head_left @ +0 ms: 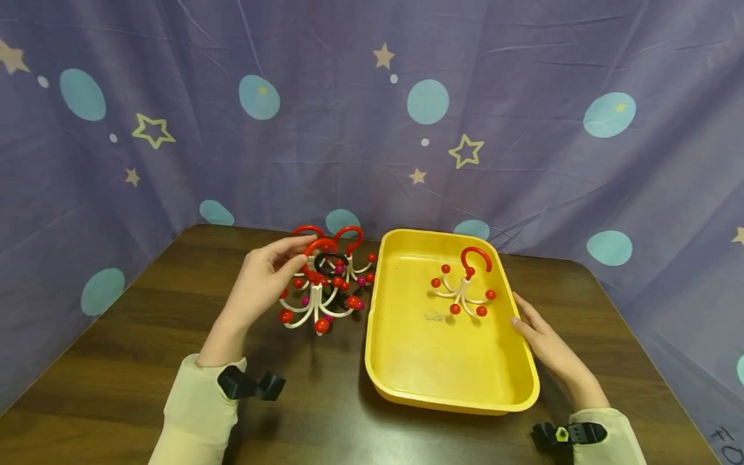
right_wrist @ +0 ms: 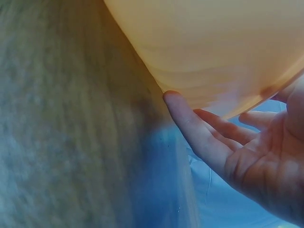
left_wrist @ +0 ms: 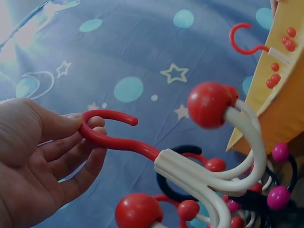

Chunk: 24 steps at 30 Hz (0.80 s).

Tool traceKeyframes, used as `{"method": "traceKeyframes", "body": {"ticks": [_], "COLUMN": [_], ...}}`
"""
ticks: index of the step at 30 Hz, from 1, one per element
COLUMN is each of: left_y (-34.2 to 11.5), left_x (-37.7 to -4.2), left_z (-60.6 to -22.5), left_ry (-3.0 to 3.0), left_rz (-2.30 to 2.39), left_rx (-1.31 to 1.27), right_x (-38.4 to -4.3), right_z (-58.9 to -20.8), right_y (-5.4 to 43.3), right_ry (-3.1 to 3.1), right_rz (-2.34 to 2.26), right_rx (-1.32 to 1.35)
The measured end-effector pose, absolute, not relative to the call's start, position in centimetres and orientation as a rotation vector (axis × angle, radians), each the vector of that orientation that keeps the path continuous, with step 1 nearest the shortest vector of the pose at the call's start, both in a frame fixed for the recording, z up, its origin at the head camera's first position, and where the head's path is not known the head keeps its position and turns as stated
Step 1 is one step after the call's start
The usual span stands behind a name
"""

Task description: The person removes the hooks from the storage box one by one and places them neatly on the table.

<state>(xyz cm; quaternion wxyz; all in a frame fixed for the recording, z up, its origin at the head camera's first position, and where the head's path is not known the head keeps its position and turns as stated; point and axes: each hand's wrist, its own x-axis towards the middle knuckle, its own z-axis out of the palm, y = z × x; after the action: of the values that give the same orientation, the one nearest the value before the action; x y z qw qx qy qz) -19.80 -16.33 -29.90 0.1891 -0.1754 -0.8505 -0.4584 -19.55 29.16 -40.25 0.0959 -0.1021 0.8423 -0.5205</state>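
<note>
My left hand pinches the red hook of a white multi-arm hanger between thumb and fingers. This hanger has red balls on its curved arm tips and hangs upright in front of other hangers. A similar hanger with a red hook stands inside the yellow tray, toward its right side. On the tray's right edge is my right hand, gripping it with the thumb at the rim. In the right wrist view its fingers lie against the tray's outer wall and lower edge.
Behind the held hanger stand more red-hooked hangers and a black one with magenta balls, partly hidden. They crowd close to the tray's left wall. The brown wooden table ends at a purple patterned curtain.
</note>
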Motion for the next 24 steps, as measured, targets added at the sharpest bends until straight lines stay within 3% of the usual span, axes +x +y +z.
{"method": "traceKeyframes", "body": {"ticks": [24], "left_y": [-19.5], "left_x": [-21.9], "left_z": [-31.8], "left_ry": [-2.250], "left_rz": [-1.302], "left_rx": [-0.273], "right_x": [-19.5], "right_z": [-40.2], "right_y": [29.1], "right_ry": [2.513], "right_rz": [-1.525], "right_rx": [-0.288]}}
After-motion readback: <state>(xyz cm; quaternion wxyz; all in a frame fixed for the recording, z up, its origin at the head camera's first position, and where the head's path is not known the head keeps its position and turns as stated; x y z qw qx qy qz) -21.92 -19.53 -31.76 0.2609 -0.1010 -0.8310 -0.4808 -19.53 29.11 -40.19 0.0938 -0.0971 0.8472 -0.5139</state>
